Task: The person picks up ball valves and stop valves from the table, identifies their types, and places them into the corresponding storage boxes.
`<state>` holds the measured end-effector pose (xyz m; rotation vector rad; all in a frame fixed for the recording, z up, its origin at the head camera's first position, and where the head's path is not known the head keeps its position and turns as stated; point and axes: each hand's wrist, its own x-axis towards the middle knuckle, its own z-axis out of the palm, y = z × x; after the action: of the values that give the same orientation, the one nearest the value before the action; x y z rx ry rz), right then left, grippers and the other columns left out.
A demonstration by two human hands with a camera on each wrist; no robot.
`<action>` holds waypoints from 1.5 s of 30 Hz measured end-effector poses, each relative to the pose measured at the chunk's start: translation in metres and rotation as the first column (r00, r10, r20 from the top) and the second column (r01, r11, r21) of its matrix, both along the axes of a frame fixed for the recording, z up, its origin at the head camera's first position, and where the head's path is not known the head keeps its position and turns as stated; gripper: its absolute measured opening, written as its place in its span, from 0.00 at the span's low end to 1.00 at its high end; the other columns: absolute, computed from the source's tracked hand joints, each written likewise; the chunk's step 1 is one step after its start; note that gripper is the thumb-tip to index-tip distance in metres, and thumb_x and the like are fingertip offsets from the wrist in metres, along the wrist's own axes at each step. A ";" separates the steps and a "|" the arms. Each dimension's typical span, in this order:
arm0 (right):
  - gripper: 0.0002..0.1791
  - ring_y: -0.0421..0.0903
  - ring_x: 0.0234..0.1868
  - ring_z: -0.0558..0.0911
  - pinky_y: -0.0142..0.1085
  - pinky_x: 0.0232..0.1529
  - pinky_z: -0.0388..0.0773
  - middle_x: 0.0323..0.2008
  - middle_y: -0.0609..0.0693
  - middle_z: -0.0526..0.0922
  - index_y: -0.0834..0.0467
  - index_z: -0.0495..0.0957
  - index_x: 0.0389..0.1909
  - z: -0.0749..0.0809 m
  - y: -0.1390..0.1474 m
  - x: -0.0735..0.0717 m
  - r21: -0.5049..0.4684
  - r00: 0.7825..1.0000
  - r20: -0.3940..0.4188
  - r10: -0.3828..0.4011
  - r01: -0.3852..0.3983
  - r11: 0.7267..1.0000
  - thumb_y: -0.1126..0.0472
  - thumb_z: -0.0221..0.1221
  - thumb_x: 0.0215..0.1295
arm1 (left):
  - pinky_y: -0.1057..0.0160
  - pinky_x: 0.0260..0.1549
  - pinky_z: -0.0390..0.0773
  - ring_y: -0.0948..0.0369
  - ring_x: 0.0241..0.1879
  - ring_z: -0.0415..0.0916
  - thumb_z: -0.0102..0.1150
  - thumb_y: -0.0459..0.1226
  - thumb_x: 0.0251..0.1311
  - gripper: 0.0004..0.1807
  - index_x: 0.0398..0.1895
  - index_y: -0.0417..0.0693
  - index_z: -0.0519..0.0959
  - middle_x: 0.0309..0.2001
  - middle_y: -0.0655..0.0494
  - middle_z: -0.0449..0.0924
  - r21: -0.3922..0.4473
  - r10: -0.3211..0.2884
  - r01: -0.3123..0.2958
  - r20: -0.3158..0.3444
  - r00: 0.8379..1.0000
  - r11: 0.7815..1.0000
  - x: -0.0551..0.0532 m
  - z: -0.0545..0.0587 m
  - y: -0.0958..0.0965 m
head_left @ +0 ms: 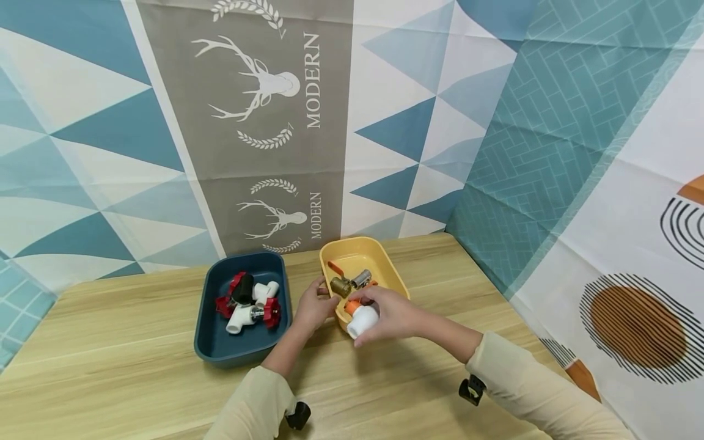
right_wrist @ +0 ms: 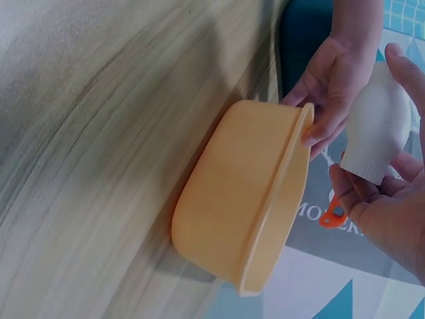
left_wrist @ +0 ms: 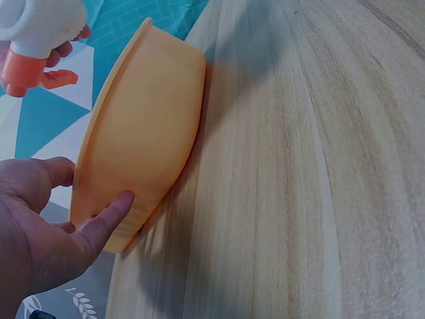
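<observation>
My right hand (head_left: 393, 311) holds a white plastic ball valve (head_left: 363, 321) with an orange handle (head_left: 352, 305) above the near end of a yellow bin (head_left: 356, 246). In the right wrist view the white valve body (right_wrist: 380, 123) sits between the thumb and fingers. My left hand (head_left: 313, 310) grips the left side of the bin; in the left wrist view one digit is at the rim and another on the outer wall (left_wrist: 146, 113). Inside the bin lie a brass valve (head_left: 341, 286) with an orange-red lever and a silver metal fitting (head_left: 361, 279).
A dark blue bin (head_left: 206, 327) stands to the left, holding white pipe valves (head_left: 239, 319) with red knobs (head_left: 272, 312) and a black part (head_left: 243, 289). Both bins rest on a wooden table (head_left: 126, 348). Patterned cloth (head_left: 401, 122) hangs behind and to the right.
</observation>
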<state>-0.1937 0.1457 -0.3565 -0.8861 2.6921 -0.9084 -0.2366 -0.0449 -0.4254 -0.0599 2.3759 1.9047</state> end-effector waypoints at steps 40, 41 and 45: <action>0.40 0.41 0.47 0.75 0.37 0.48 0.75 0.46 0.47 0.78 0.57 0.73 0.55 -0.022 0.005 -0.030 -0.022 0.996 -0.002 -0.089 0.089 0.996 0.48 0.75 0.38 | 0.61 0.32 0.84 0.53 0.42 0.77 0.57 0.31 0.57 0.36 0.69 0.39 0.57 0.53 0.37 0.69 0.008 0.013 -0.013 0.013 1.000 1.000 0.000 -0.005 0.002; 0.40 0.42 0.47 0.75 0.37 0.47 0.75 0.46 0.47 0.78 0.57 0.73 0.55 -0.022 0.005 -0.031 -0.024 0.996 -0.003 -0.089 0.089 0.996 0.48 0.75 0.38 | 0.61 0.32 0.84 0.52 0.43 0.77 0.57 0.31 0.57 0.35 0.69 0.39 0.57 0.53 0.37 0.69 0.009 0.011 -0.011 0.011 1.000 1.000 0.000 -0.005 0.001; 0.41 0.42 0.47 0.75 0.37 0.47 0.75 0.46 0.48 0.78 0.57 0.73 0.55 -0.023 0.005 -0.032 -0.024 0.995 0.005 -0.100 0.100 0.995 0.47 0.75 0.38 | 0.62 0.32 0.84 0.51 0.44 0.77 0.57 0.31 0.58 0.35 0.69 0.38 0.57 0.53 0.36 0.69 0.013 0.005 -0.005 0.006 1.000 1.000 0.000 -0.004 0.001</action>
<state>-0.2256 0.1511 -0.3793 -0.7584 2.7493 -0.9638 -0.2363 -0.0435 -0.4297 -0.0703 2.3616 1.9186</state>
